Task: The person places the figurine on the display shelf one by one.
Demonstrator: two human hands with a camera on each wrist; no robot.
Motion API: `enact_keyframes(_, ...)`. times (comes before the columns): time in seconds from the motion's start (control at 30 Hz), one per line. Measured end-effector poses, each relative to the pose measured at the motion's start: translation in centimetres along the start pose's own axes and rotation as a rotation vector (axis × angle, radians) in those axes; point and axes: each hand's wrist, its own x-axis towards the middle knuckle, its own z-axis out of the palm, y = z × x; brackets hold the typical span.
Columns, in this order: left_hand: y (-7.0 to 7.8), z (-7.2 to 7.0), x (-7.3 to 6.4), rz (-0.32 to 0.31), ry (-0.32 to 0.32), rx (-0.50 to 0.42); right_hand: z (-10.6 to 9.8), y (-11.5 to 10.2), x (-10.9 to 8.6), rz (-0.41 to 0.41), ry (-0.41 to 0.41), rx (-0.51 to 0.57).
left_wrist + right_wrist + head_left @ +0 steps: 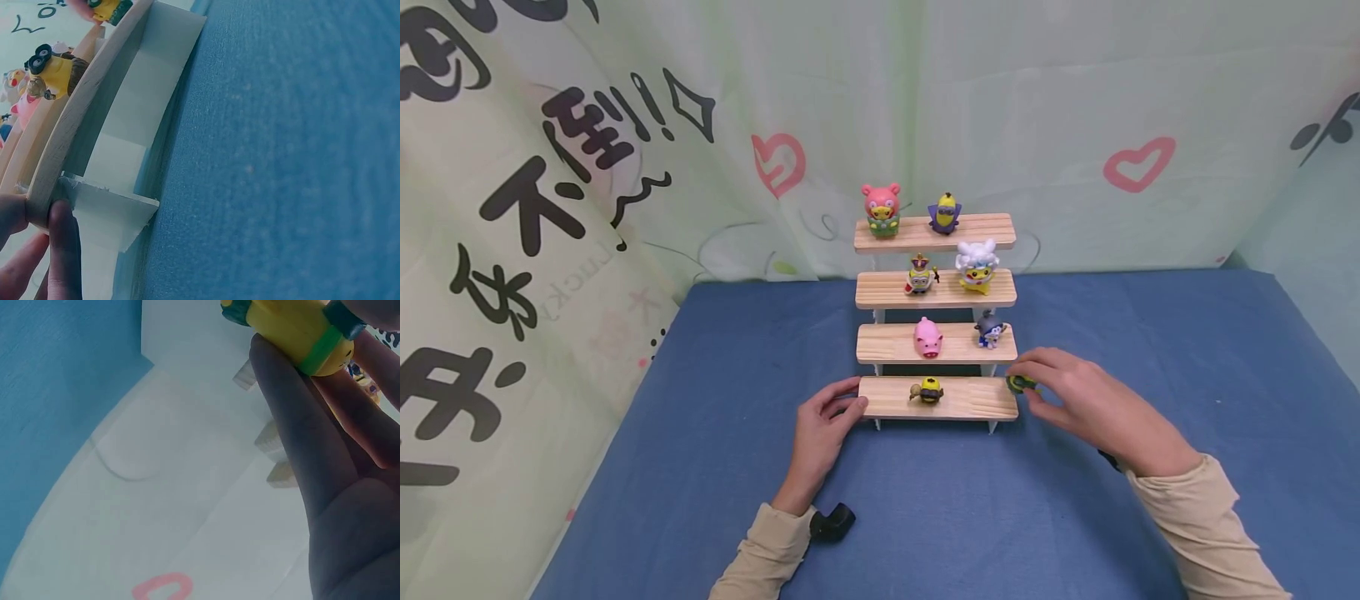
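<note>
A four-step wooden display shelf (973, 402) with pale side supports stands on the table. My left hand (822, 429) grips the left end of its lowest board, and in the left wrist view the fingers (64, 250) bend around the board's end. At the board's right end, my right hand (1078, 404) pinches a small yellow minion figurine (294, 334) with green goggles and green lower part, mostly covered by the fingers in the head view. Another minion figurine (930, 390), yellow with a dark brown lower part, stands near the middle of that same board.
Higher boards carry a pink pig (928, 337), a grey-hatted figurine (990, 331), a crowned minion (919, 275), a white-topped figurine (977, 267), a pink-hooded figurine (882, 210) and a purple-caped minion (944, 214). A printed curtain (970, 100) hangs behind the blue tablecloth (760, 333).
</note>
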Motion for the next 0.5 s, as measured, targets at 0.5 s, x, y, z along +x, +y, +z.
enact_keyframes(0.5,0.14,0.04,-0.07,-0.004,0.006,0.002,0.72,-0.65,0.99,-0.083,0.035,0.041)
